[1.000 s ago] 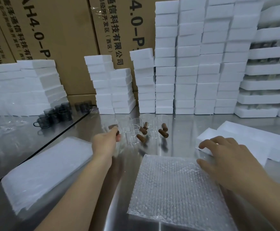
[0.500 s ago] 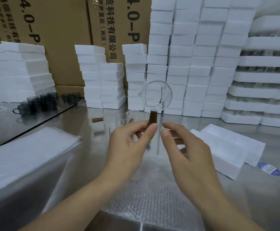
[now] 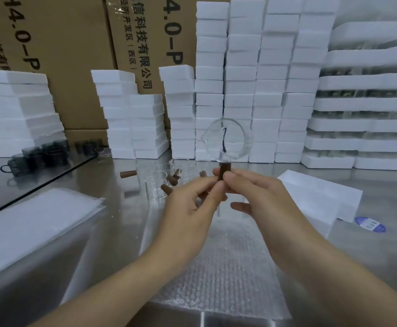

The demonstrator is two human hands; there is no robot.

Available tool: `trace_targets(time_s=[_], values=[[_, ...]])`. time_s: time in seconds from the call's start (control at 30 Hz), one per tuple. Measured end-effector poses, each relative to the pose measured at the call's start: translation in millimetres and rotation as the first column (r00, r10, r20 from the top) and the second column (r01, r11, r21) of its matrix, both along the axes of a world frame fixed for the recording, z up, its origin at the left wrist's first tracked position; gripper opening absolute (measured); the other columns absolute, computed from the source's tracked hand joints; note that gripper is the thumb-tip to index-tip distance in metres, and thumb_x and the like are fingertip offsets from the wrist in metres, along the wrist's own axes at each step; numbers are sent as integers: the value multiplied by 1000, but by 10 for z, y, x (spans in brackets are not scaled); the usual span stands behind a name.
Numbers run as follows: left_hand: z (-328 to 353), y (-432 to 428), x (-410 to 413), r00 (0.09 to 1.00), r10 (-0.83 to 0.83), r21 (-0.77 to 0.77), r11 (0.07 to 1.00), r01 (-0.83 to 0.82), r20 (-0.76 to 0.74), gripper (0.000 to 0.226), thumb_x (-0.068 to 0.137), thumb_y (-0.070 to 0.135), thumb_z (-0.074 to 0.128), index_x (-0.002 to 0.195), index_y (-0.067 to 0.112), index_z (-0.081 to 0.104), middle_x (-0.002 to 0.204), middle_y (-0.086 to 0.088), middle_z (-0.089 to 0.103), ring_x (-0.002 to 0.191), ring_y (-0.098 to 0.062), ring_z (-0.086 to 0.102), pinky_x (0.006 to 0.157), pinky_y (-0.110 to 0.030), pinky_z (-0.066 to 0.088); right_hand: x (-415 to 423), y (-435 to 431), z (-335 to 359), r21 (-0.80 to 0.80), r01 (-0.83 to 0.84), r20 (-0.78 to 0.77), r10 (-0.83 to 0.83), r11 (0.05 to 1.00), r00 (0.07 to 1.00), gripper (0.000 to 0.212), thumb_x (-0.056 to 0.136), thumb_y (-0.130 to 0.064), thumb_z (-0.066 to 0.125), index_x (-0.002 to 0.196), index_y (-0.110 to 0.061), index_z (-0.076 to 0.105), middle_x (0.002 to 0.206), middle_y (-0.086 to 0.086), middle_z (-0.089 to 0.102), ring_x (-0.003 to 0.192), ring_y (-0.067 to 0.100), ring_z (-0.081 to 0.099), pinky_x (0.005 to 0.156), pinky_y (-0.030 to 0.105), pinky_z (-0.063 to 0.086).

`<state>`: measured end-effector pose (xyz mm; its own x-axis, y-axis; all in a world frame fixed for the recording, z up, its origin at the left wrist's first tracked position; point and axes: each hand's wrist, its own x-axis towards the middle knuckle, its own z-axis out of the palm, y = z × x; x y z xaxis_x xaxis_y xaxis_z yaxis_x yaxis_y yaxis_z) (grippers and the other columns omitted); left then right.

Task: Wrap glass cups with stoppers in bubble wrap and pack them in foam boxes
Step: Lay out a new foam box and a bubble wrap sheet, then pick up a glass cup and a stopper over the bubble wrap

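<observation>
Two hands hold one glass cup point(image 3: 227, 139) up over the bubble wrap point(image 3: 216, 274) on the bench point(image 3: 369, 251), its mouth toward the camera. Left hand point(image 3: 188, 208) and right hand point(image 3: 263, 201) both have fingers point(image 3: 216, 186) clamped on its brown stopper point(image 3: 224, 172).

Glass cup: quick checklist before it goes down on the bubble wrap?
1. Grip: left hand and right hand both pinch the brown stopper under the glass cup: ok.
2. Glass sound: a dark line shows across the cup, crack or reflection: cannot tell.
3. Stopper fully seated: cannot tell.
4. Bubble wrap lies flat on the table below the hands, nothing on it: ok.
5. Foam box lies right of the wrap: ok. Open or lidded: cannot tell.
</observation>
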<state>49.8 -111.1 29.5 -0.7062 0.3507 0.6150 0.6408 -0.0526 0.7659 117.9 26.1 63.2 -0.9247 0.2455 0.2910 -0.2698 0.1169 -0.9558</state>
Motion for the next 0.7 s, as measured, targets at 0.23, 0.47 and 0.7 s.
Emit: trace_targets(time_s=[0.23,0.47,0.7], values=[[6,25,16,992,-21,-70,997,30,127,37,111,37,48,100,24,81,86,8,74,77,1,62,70,-11,45,-21,41,-62,-130,49,-36,-54,990,998,17,94,-28,74,106,-18,80,99,-1,81,106,17,74,109,43,50],[-13,40,-28,987,12,16,1000,-15,159,32,112,33,53,102,29,83,85,9,74,74,-2,64,65,-9,45,-51,53,-112,-79,252,-210,-263,964,942,18,86,-16,86,99,-19,74,85,-7,81,82,5,77,70,12,53],[41,-29,-62,978,72,61,994,-86,196,26,110,30,57,103,25,82,91,1,76,71,-1,63,60,-11,46,-87,67,-133,-44,311,-244,-312,949,918,19,84,-18,88,96,-22,73,89,-8,80,83,9,78,73,17,56]])
